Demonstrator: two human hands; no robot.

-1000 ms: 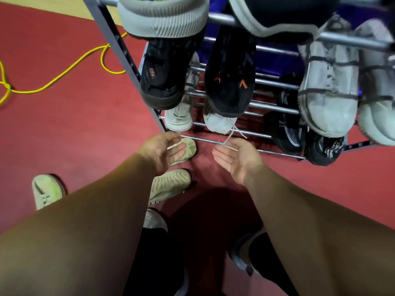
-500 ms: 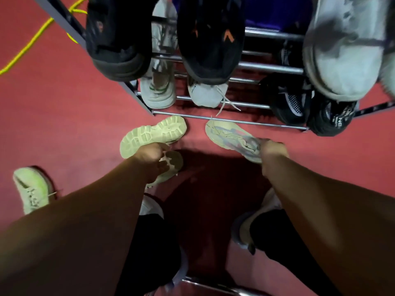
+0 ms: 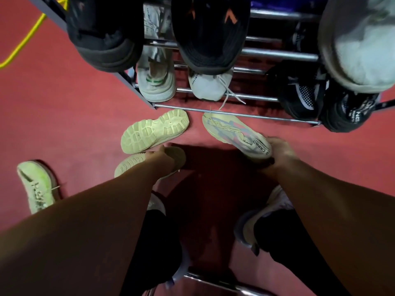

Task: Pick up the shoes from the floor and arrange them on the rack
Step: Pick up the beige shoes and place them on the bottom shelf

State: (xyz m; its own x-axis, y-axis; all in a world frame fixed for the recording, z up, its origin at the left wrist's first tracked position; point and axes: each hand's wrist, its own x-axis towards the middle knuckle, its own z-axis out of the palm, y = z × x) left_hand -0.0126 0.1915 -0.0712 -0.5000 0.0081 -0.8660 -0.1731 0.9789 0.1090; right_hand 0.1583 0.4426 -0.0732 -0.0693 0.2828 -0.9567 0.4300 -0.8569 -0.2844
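Now the lettered shoe (image 3: 235, 133), centre-right just below the rack's (image 3: 267, 117) front bar, heel gripped in the right hand's (image 3: 280, 154) curled fingers, should lift toe-first over that bar; the left hand's (image 3: 164, 155) grasp, at centre, cannot be told.

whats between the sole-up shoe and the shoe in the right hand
Just bare red floor between sole-up shoe and gripped shoe, in the head view.

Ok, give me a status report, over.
Right hand grips lettered shoe by heel. Left hand among beige shoes, grip unclear. Green shoe on floor; rack bottom tier part filled.
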